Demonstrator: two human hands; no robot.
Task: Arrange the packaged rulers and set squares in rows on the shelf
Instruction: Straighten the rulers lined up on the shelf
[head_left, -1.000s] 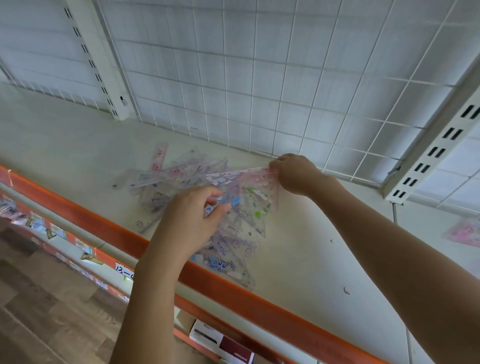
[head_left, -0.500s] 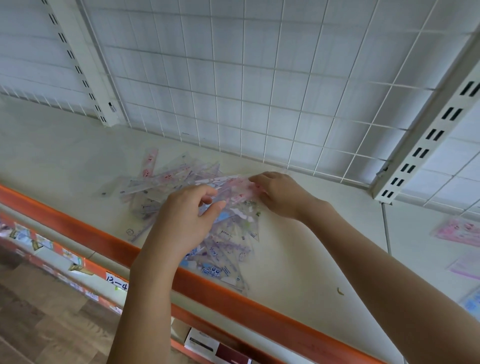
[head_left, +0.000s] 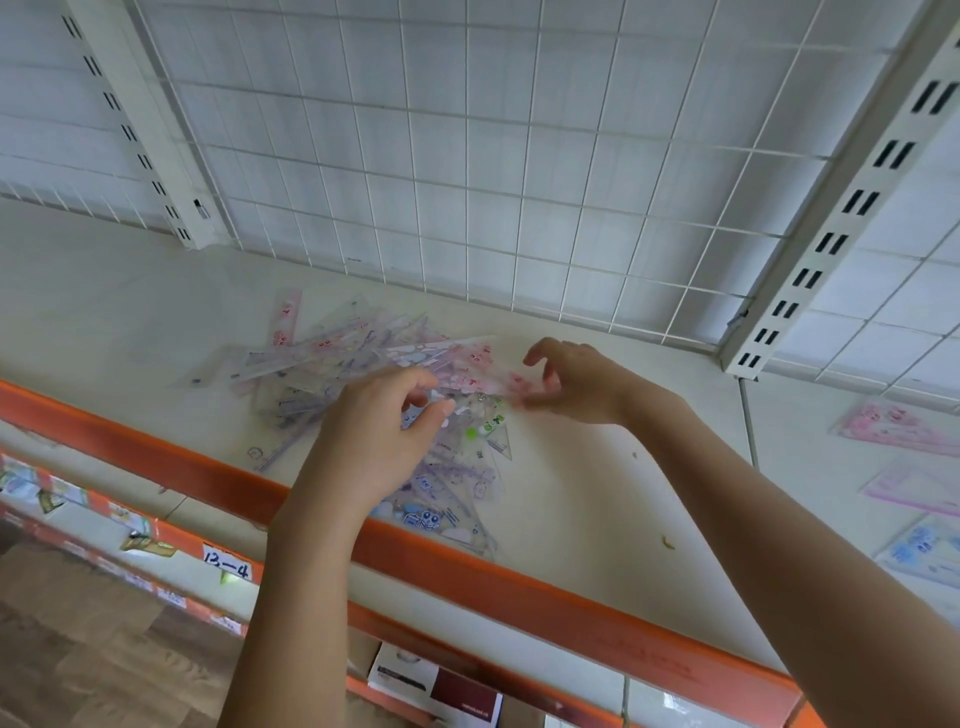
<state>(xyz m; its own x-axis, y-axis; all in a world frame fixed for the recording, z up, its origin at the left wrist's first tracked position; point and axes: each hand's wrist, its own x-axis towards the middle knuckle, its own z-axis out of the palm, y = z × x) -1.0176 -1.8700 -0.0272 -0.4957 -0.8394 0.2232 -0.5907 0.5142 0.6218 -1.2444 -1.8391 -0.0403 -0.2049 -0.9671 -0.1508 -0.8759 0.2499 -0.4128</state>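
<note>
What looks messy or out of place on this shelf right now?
The packaged rulers and set squares lie in a jumbled, overlapping heap at crossed angles, not rows, with both hands over them. Small bits of debris sit on the shelf to the right.

Loose pile of packaged rulers and set squares (head_left: 363, 384) lies on the cream shelf (head_left: 597, 483), near its orange front rail (head_left: 171, 462) & below the white wire grid (head_left: 467, 156) at the back. Left hand (head_left: 379, 436) is over the pile, fingers curled, thumb and forefinger close together at a clear packet (can't tell if it's gripped). Right hand (head_left: 576, 384) is at the pile's right edge, fingers bent, by the end of a pink packet (head_left: 478, 369). Three more packets lie flat far right: pink (head_left: 893, 428), pale pink (head_left: 919, 488), blue (head_left: 924, 553). Handwritten label (head_left: 227, 561) reads 13-4
</note>
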